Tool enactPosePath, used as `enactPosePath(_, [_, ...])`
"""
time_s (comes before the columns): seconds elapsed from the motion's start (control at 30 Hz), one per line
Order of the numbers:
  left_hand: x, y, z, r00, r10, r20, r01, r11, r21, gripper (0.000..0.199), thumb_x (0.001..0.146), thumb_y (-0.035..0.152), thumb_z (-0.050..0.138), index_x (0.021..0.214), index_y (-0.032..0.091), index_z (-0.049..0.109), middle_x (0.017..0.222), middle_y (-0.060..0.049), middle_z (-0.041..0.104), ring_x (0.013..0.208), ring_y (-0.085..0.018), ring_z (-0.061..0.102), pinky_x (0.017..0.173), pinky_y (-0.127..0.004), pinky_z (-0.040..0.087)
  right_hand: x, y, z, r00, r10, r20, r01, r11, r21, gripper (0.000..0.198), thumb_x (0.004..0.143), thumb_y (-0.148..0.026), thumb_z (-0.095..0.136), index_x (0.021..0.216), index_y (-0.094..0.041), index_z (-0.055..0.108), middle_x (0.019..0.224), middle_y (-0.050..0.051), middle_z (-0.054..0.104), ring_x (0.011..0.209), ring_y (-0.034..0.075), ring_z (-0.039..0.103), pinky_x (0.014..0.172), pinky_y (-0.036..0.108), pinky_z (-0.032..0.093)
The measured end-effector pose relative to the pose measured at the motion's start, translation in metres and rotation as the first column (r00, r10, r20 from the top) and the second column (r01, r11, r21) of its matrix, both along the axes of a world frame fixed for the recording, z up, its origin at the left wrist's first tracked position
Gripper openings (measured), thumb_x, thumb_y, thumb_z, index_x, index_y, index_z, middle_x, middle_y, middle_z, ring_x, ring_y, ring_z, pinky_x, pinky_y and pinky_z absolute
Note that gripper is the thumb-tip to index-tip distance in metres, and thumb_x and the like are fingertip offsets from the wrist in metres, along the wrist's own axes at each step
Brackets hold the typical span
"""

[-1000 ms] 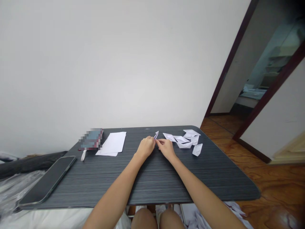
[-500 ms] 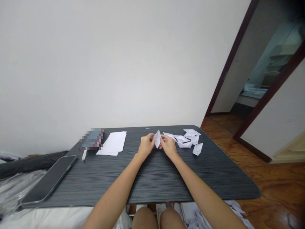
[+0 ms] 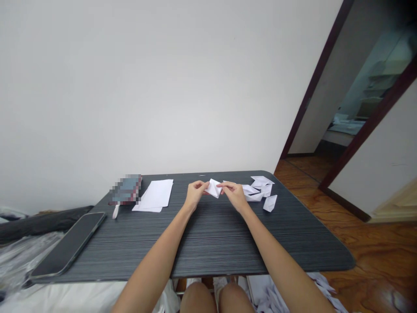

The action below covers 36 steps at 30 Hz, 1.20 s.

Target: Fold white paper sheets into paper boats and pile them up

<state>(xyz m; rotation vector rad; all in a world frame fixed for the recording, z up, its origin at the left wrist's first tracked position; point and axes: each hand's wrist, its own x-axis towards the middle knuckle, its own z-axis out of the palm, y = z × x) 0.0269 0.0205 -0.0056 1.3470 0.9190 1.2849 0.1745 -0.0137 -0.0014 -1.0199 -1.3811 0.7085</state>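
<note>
A small folded white paper (image 3: pixel 213 188) is held between my two hands above the far middle of the dark table (image 3: pixel 221 248). My left hand (image 3: pixel 196 192) pinches its left corner between thumb and fingers. On the other side, my right hand (image 3: pixel 234 193) grips the right corner, its index finger lying along the paper's edge. Just right of my right hand lie several folded paper boats (image 3: pixel 254 193), partly hidden behind that hand. A separate folded paper piece (image 3: pixel 270 203) rests nearer to me at their right.
Flat white sheets (image 3: pixel 155 194) lie at the left back, beside a blurred-out object (image 3: pixel 127 189) with a white strap (image 3: pixel 115 211). A large phone (image 3: pixel 68 245) sits at the left front edge. The white wall (image 3: pixel 195 87) stands behind the table; a doorway (image 3: pixel 335 108) is at right.
The folded paper has turned from an upright diamond to a flatter, tilted square. Both hands have shifted their grip to its side corners, and my left hand has moved slightly left.
</note>
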Motion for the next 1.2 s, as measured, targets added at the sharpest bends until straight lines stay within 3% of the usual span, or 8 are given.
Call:
enactPosePath(0.17, [-0.001, 0.002, -0.002, 0.985, 0.011, -0.171, 0.007, 0.994, 0.106, 0.029, 0.059, 0.033, 0.064, 0.07, 0.012, 0.048, 0.064, 0.002, 0.053, 0.052, -0.006, 0.05, 0.05, -0.018, 0.04, -0.002, 0.0, -0.006, 0.99, 0.076, 0.12, -0.081, 0.996, 0.035, 0.019, 0.067, -0.02, 0.048, 0.069, -0.015, 0.066, 0.074, 0.004, 0.063, 0.066, 0.013, 0.056, 0.06, 0.025, 0.045])
enactPosePath(0.4, [-0.001, -0.006, 0.004, 0.956, -0.181, -0.231, 0.216, 0.967, 0.135, 0.031, 0.065, 0.03, 0.059, 0.085, 0.015, 0.041, 0.071, 0.003, 0.05, 0.05, -0.005, 0.05, 0.044, -0.013, 0.034, -0.002, 0.0, -0.007, 0.981, 0.192, -0.011, -0.191, 0.968, -0.165, 0.037, 0.069, -0.03, 0.051, 0.102, -0.013, 0.054, 0.056, -0.001, 0.057, 0.042, 0.008, 0.05, 0.041, 0.019, 0.038])
enactPosePath(0.53, [0.0, -0.006, 0.0, 0.951, -0.159, -0.265, 0.204, 0.968, 0.149, 0.031, 0.068, 0.03, 0.057, 0.092, 0.016, 0.041, 0.074, 0.001, 0.051, 0.051, -0.005, 0.05, 0.045, -0.013, 0.035, 0.0, 0.003, -0.011, 0.974, 0.223, -0.04, -0.227, 0.961, -0.158, 0.034, 0.067, -0.033, 0.052, 0.094, -0.011, 0.056, 0.052, -0.003, 0.053, 0.033, 0.005, 0.041, 0.034, 0.018, 0.032])
enactPosePath(0.67, [-0.002, -0.005, -0.002, 0.934, -0.157, -0.322, 0.238, 0.944, 0.23, 0.035, 0.072, 0.032, 0.053, 0.102, 0.016, 0.043, 0.096, -0.007, 0.053, 0.069, -0.009, 0.056, 0.06, -0.02, 0.044, 0.002, 0.006, -0.015, 0.982, 0.18, -0.065, -0.189, 0.965, -0.18, 0.028, 0.066, -0.033, 0.053, 0.086, -0.012, 0.053, 0.041, -0.006, 0.048, 0.029, 0.006, 0.04, 0.031, 0.017, 0.027])
enactPosePath(0.83, [-0.011, -0.01, 0.001, 0.771, -0.159, -0.617, 0.445, 0.828, 0.342, 0.044, 0.061, 0.031, 0.066, 0.101, 0.018, 0.054, 0.116, -0.01, 0.047, 0.105, -0.02, 0.046, 0.086, -0.03, 0.038, 0.004, 0.01, -0.024, 0.989, 0.136, -0.051, -0.144, 0.964, -0.223, 0.021, 0.064, -0.031, 0.054, 0.077, -0.016, 0.045, 0.038, -0.008, 0.047, 0.028, 0.008, 0.042, 0.03, 0.016, 0.028])
enactPosePath(1.07, [-0.018, -0.009, -0.004, 0.607, -0.072, -0.792, 0.517, 0.792, 0.324, 0.04, 0.072, 0.032, 0.055, 0.11, 0.022, 0.053, 0.121, -0.009, 0.047, 0.11, -0.019, 0.044, 0.094, -0.034, 0.031, 0.007, 0.013, -0.032, 0.982, 0.121, 0.147, -0.085, 0.969, -0.232, 0.012, 0.067, -0.027, 0.05, 0.068, -0.015, 0.049, 0.044, -0.004, 0.051, 0.034, 0.009, 0.047, 0.036, 0.019, 0.035])
enactPosePath(1.2, [-0.019, -0.01, -0.007, 0.535, 0.009, -0.845, 0.574, 0.729, 0.372, 0.035, 0.081, 0.03, 0.041, 0.113, 0.021, 0.05, 0.123, -0.008, 0.045, 0.114, -0.017, 0.04, 0.096, -0.033, 0.03, 0.01, 0.009, -0.031, 0.881, -0.015, 0.473, 0.034, 0.999, -0.032, 0.006, 0.066, -0.021, 0.052, 0.065, -0.016, 0.055, 0.06, 0.0, 0.054, 0.057, 0.012, 0.052, 0.058, 0.026, 0.042])
